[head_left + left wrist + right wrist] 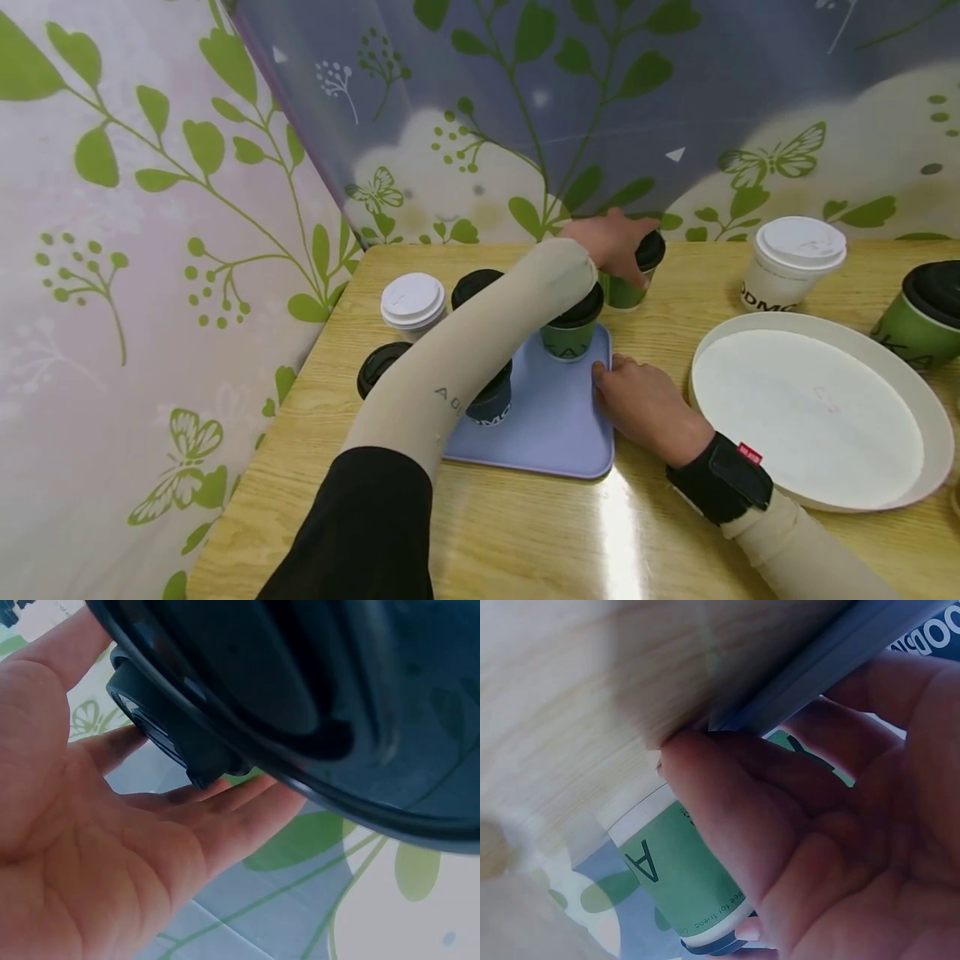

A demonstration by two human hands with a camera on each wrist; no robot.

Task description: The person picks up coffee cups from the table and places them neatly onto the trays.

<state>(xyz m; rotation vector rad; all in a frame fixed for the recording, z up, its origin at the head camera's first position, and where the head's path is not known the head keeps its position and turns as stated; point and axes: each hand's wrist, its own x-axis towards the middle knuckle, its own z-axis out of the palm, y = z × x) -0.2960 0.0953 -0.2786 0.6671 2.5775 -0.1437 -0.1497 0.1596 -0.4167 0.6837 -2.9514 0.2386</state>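
Observation:
My left hand (pixel 609 243) reaches across the tray to a green paper cup (pixel 618 293) with a black lid. Its thumb and spread, fairly straight fingers lie around the lid (pixel 161 724), with a gap before the palm. My right hand (pixel 643 404) grips the right edge of the lavender tray (pixel 566 425); in the right wrist view its digits pinch the tray's rim (pixel 802 682). On the tray stand a green cup (pixel 567 342) and a dark blue cup (pixel 491 410), both black-lidded. My left forearm partly hides the tray and cups.
Left of my forearm are a white-lidded cup (pixel 412 300) and black lids, one at the front left (pixel 381 364). To the right stand a round white tray (pixel 810 408), a white cup (pixel 783 275) and another green cup (pixel 918 325). A patterned wall (pixel 525 125) borders the table.

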